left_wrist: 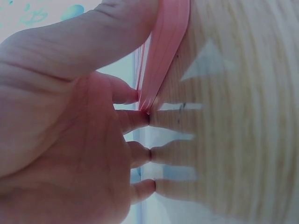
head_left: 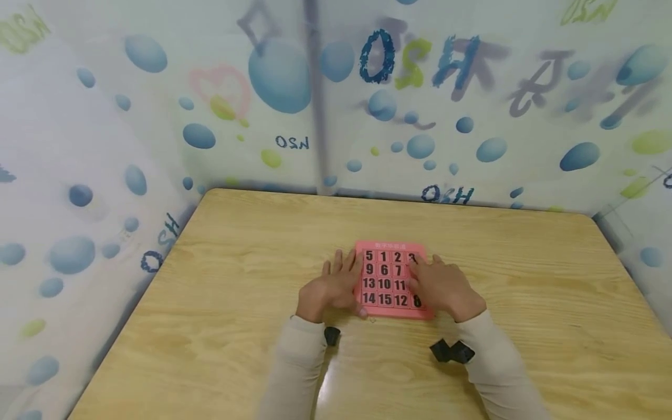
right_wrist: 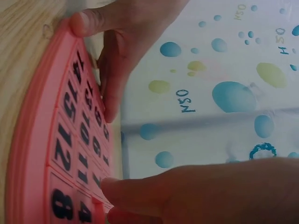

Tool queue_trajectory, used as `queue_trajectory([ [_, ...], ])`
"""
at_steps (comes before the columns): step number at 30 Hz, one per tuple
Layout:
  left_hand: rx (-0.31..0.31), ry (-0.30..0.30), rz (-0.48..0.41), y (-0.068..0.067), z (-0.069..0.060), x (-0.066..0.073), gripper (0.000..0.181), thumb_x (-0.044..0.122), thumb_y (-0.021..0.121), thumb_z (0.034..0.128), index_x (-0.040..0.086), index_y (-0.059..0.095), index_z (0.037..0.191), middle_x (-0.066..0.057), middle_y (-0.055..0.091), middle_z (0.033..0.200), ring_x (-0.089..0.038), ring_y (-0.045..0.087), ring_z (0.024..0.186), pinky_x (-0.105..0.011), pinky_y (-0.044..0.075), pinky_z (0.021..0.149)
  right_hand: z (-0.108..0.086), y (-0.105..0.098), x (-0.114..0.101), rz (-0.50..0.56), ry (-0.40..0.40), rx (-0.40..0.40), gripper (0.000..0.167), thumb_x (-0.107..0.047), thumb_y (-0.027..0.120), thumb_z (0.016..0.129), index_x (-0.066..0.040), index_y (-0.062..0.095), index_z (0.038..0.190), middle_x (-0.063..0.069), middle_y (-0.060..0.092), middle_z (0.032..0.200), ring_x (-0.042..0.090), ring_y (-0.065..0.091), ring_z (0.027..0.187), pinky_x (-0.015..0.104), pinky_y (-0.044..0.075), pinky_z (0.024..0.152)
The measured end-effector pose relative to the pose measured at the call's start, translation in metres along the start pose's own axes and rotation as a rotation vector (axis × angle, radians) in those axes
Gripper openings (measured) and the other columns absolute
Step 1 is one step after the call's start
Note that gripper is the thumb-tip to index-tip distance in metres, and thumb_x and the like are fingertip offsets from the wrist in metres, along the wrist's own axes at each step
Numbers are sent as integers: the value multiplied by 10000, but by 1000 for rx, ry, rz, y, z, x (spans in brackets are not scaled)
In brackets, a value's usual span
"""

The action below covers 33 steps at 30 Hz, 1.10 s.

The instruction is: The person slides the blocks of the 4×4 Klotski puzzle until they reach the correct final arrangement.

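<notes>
A pink sliding number puzzle (head_left: 385,291) lies flat on the wooden table, its black-numbered tiles facing up. My left hand (head_left: 333,286) is at its left side with the fingers spread and mostly straight. In the left wrist view, the left thumb (left_wrist: 107,32) lies against the puzzle's edge, and the other fingertips reach down to the tabletop. Over the right-hand column is my right hand (head_left: 443,286), its extended fingers touching the tiles and covering some of them. The right wrist view shows the right thumb (right_wrist: 135,191) by the 7 tile, with the 4 tile (right_wrist: 84,212) near it.
The wooden table (head_left: 236,245) extends around the puzzle on all sides. A patterned wall sheet (head_left: 357,146) with blue and green drops stands behind its far edge. Black pieces (head_left: 452,351) sit at the cuffs of both light sleeves.
</notes>
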<state>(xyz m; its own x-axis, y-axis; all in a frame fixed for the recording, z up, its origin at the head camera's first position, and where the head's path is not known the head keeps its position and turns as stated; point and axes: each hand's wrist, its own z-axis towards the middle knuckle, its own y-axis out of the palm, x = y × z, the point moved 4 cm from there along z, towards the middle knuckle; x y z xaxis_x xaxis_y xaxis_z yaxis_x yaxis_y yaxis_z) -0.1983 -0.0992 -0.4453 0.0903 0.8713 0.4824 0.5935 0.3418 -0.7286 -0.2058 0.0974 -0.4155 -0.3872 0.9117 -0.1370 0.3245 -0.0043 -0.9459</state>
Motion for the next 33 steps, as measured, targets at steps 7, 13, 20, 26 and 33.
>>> queue_trajectory([
  [7, 1, -15, 33, -5, 5, 2, 1280, 381, 849, 747, 138, -74, 1599, -68, -151, 1662, -295, -211, 1504, -499, -78, 1226, -25, -2, -1, -6, -67, 30, 516, -300, 563, 1002, -1, 522, 1421, 213, 484, 1478, 526, 400, 1352, 664, 398, 1021],
  [13, -3, -8, 24, -9, 2, 1, 1283, 374, 848, 754, 132, -92, 1593, -68, -173, 1655, -296, -229, 1497, -502, -92, 1222, -45, 6, -8, -26, -83, 3, 523, -336, 570, 999, -62, 521, 1442, 175, 472, 1500, 499, 387, 1377, 656, 387, 1033],
  [20, -7, -2, 19, -8, 1, -1, 1278, 361, 849, 756, 120, -85, 1595, -85, -178, 1653, -314, -234, 1492, -517, -92, 1217, -44, 12, -13, -31, -67, -7, 505, -333, 562, 1001, -77, 534, 1436, 159, 461, 1513, 468, 406, 1379, 645, 383, 1047],
  [26, -11, -2, 16, -5, 2, 1, 1277, 352, 851, 752, 120, -79, 1596, -83, -171, 1655, -313, -231, 1494, -519, -94, 1217, -43, 14, -12, -34, -74, 18, 499, -310, 561, 1004, -41, 536, 1424, 176, 460, 1510, 467, 431, 1361, 641, 410, 1024],
  [33, -21, -4, 16, 1, 3, 2, 1273, 349, 848, 753, 126, -79, 1597, -75, -177, 1653, -313, -234, 1492, -513, -102, 1216, -41, 18, -7, 5, -85, 73, 486, -272, 537, 1016, 0, 526, 1418, 206, 466, 1495, 451, 448, 1348, 620, 445, 991],
])
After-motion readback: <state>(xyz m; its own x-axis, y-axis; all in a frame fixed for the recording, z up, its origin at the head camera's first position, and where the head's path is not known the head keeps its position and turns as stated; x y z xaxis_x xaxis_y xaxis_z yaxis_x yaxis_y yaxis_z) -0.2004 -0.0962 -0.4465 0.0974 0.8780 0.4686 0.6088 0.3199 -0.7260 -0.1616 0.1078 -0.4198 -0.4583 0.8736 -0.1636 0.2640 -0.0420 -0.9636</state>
